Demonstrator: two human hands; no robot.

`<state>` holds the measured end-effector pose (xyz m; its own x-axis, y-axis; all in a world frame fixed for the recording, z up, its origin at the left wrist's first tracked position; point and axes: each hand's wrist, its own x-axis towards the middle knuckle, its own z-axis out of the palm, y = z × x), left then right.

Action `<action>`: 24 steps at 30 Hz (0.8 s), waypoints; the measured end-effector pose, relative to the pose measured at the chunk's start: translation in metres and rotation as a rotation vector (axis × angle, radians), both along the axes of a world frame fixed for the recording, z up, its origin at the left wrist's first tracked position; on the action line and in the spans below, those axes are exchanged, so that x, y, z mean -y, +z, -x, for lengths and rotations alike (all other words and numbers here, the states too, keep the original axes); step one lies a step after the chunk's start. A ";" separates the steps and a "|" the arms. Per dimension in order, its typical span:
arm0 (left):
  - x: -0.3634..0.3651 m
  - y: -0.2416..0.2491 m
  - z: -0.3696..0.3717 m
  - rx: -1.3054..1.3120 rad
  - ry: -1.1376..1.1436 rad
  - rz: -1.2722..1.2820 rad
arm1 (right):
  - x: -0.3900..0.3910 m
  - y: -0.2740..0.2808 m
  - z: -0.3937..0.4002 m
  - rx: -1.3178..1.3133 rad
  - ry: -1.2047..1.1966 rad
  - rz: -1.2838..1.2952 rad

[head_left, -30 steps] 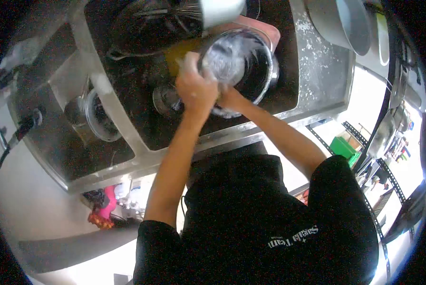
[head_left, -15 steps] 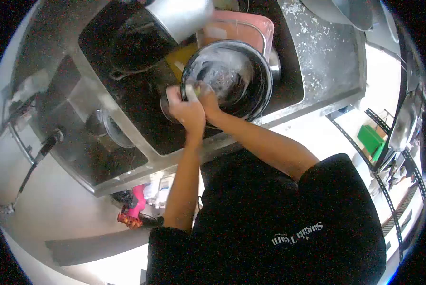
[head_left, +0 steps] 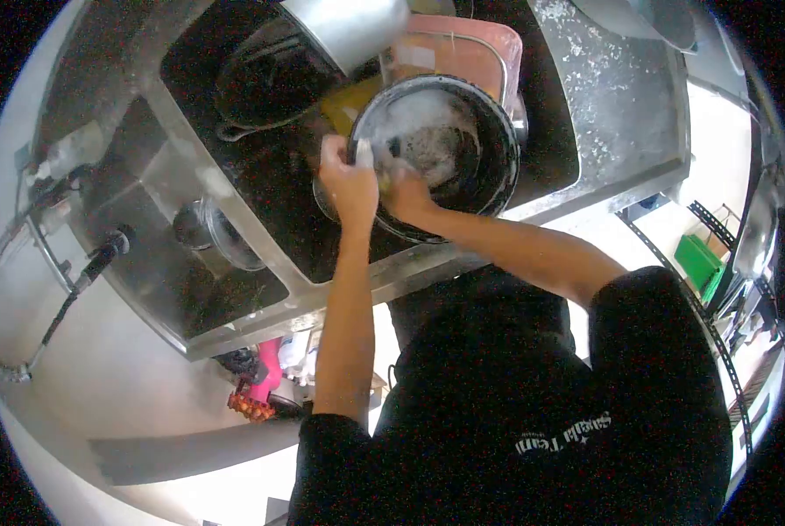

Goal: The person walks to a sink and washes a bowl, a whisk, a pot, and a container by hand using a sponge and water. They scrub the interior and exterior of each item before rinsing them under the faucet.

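A round black pot (head_left: 489, 153) with whitish suds inside sits tilted over the sink basin. My left hand (head_left: 350, 180) is closed on the pot's left rim, thumb on the inner side. Inside the pot, near that rim, my right hand (head_left: 407, 193) is blurred by motion; a small yellowish-green thing shows at its fingers, too smeared to make out. Behind the pot lie a pink tray (head_left: 476, 44) and a yellow item (head_left: 344, 103). A silver pot (head_left: 349, 31) stands at the upper left of them.
A dark pan (head_left: 270, 79) is in the basin's upper left. The left basin holds a round metal container (head_left: 195, 226). A hose tap (head_left: 103, 254) is at far left. White bits cover the steel drainboard (head_left: 607, 105). A green crate (head_left: 697, 261) is at right.
The view has shifted, so the sink and pot appear slightly farther right. My right hand has moved a little down along the pot's inner side. My left hand still holds the rim.
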<state>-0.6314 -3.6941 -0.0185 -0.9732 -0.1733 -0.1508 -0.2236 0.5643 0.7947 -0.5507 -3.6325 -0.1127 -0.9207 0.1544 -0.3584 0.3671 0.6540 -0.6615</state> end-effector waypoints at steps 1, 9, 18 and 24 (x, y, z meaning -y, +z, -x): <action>-0.001 0.002 -0.008 -0.071 -0.005 0.015 | 0.014 0.003 0.022 0.011 -0.268 0.077; -0.009 -0.011 -0.053 -0.097 0.180 0.131 | -0.022 0.025 0.063 -0.006 0.195 0.348; 0.012 0.003 0.015 0.058 -0.186 0.098 | -0.131 0.083 0.043 0.278 1.259 -0.873; 0.009 -0.011 0.001 0.005 -0.261 0.151 | -0.095 0.065 0.015 0.506 1.143 -0.286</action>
<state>-0.6326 -3.7032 -0.0298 -0.9872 0.0615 -0.1475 -0.0595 0.7149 0.6967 -0.5660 -3.5379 -0.0481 -0.3517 -0.5008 -0.7909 -0.3258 0.8575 -0.3981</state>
